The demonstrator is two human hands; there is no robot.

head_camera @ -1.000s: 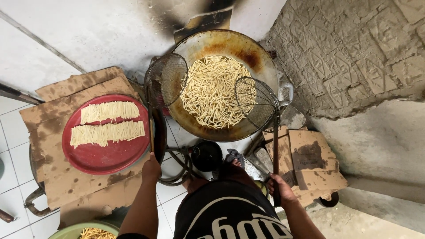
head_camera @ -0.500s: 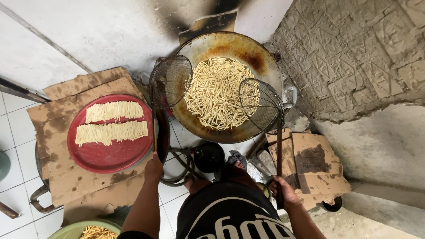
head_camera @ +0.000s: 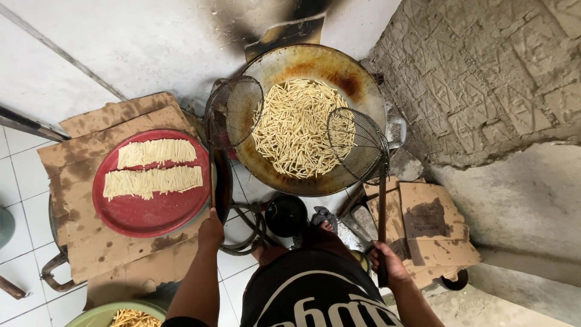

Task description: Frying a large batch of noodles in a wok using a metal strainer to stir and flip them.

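The view looks straight down into a rough corner: a white wall with a black scorch mark (head_camera: pixel 266 15) behind a large wok (head_camera: pixel 363 79), and on the right a grey, patterned cement wall (head_camera: pixel 484 72). The floor is white tile (head_camera: pixel 18 200), partly covered by stained cardboard (head_camera: pixel 109 254). The wok holds a bed of pale stick-shaped strips (head_camera: pixel 293 130) in oil. The left hand (head_camera: pixel 210 229) is closed around the handle of a round wire skimmer (head_camera: pixel 233 112), whose basket is tilted over the wok's left rim. The right hand (head_camera: pixel 387 261) is wrapped around the long handle of a 2nd wire skimmer (head_camera: pixel 357 144), its basket over the wok's right side above the strips. To the left, a red round tray (head_camera: pixel 157 212) lies on the cardboard, carrying 2 rows of uncooked strips (head_camera: pixel 154 166). A green bowl (head_camera: pixel 100 315) with fried sticks sits at the bottom edge. More cardboard boxes (head_camera: pixel 436 230) lie at the right, below the wok.
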